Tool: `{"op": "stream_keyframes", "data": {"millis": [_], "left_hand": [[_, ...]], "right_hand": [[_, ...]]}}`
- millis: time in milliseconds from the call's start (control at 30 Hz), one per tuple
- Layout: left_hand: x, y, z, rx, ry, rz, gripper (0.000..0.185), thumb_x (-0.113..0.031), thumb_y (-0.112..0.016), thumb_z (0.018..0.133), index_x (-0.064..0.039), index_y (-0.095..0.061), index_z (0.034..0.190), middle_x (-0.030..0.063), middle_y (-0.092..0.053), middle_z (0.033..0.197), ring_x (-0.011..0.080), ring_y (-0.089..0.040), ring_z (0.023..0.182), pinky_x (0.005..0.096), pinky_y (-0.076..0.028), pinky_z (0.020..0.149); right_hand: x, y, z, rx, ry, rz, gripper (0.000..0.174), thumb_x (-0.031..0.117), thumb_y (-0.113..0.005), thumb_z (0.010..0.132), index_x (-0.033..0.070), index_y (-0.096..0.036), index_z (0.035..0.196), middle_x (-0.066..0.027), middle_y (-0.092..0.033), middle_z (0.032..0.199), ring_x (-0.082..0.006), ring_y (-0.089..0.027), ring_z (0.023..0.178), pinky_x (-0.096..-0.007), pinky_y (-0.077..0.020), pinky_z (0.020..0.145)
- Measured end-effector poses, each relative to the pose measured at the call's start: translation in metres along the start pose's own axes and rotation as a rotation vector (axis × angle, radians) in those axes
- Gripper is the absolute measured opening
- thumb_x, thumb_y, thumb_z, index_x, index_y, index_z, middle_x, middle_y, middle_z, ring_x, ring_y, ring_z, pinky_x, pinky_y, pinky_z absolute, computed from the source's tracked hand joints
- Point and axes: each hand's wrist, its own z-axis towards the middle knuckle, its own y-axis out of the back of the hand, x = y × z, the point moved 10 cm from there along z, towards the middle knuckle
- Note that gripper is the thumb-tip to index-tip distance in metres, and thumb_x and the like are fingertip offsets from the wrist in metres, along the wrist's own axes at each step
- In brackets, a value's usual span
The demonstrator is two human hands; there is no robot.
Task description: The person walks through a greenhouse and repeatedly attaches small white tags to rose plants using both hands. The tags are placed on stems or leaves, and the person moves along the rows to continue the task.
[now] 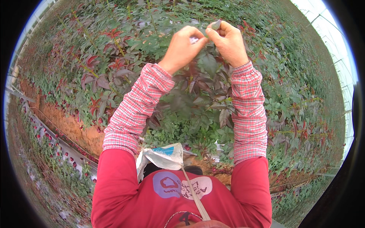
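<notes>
Both hands are raised over a dense bed of leafy rose plants [209,62] with dark red and green leaves. My left hand [185,47] has thumb and forefinger pinched together, and something small and whitish shows inside its curled fingers; what it is cannot be told. Close beside it, my right hand [228,41] pinches a small green leaf [216,25] between thumb and fingers. Whether a stem runs between the two pinches is too blurred to tell. Checked cloth sleeves [134,109] cover both forearms. A white and blue bag [166,156] hangs at my waist on a strap.
Rose stems [118,47] with red shoots rise on both sides. To the left lie a bare soil path [82,135] and a pale strip of plastic sheeting [61,146] strewn with dark red blooms. Translucent greenhouse walling [336,42] stands at the far right.
</notes>
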Motion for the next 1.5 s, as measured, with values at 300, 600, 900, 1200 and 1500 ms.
{"op": "stream_keyframes", "data": {"millis": [300,600,900,1200,1500], "left_hand": [[-0.106,0.052,-0.082,-0.15,0.285,-0.429,0.039,-0.035,-0.04,0.11,-0.003,-0.061,0.118,-0.0063,-0.049,0.074,-0.0003,-0.036,0.059,0.0182,-0.025,0.049],[-0.175,-0.092,-0.172,0.191,0.575,-0.663,0.045,-0.042,-0.041,0.108,-0.003,-0.053,0.127,-0.0032,-0.055,0.08,0.0,-0.034,0.053,0.0186,-0.022,0.044],[-0.138,-0.204,-0.239,0.415,0.563,-0.544,0.032,-0.024,-0.059,0.104,0.001,-0.063,0.124,0.0007,-0.067,0.095,0.007,-0.059,0.075,0.0222,-0.047,0.066],[-0.107,-0.236,-0.227,0.474,0.37,-0.324,0.023,-0.003,-0.067,0.093,0.002,-0.072,0.115,0.0035,-0.066,0.098,0.0093,-0.059,0.087,0.0262,-0.048,0.077],[-0.037,-0.23,-0.216,0.191,0.611,-0.421,0.011,-0.012,-0.072,0.091,-0.001,-0.069,0.089,-0.002,-0.064,0.079,0.0038,-0.054,0.07,0.0233,-0.044,0.059]], "right_hand": [[0.095,0.002,-0.114,0.247,0.022,0.288,0.027,0.014,-0.071,0.095,0.002,-0.067,0.119,0.0,-0.065,0.094,-0.0061,-0.058,0.077,-0.0234,-0.0489,0.067],[0.099,0.066,-0.239,0.106,0.03,0.237,0.011,0.004,-0.069,0.092,0.001,-0.07,0.102,-0.0058,-0.064,0.087,-0.0129,-0.065,0.076,-0.0281,-0.0517,0.066],[-0.015,0.14,-0.352,-0.124,-0.422,0.335,0.012,0.01,-0.059,0.102,-0.002,-0.058,0.101,-0.0045,-0.066,0.088,-0.0099,-0.065,0.069,-0.0244,-0.0519,0.061],[-0.077,0.129,-0.34,-0.11,-0.422,0.316,0.008,0.001,-0.06,0.096,-0.005,-0.056,0.1,-0.0091,-0.068,0.089,-0.0125,-0.069,0.071,-0.0285,-0.0558,0.063],[-0.076,0.116,-0.299,-0.122,-0.114,-0.325,0.012,-0.001,-0.061,0.088,-0.003,-0.064,0.1,-0.0193,-0.068,0.09,-0.0362,-0.068,0.081,-0.0423,-0.0541,0.073]]}}
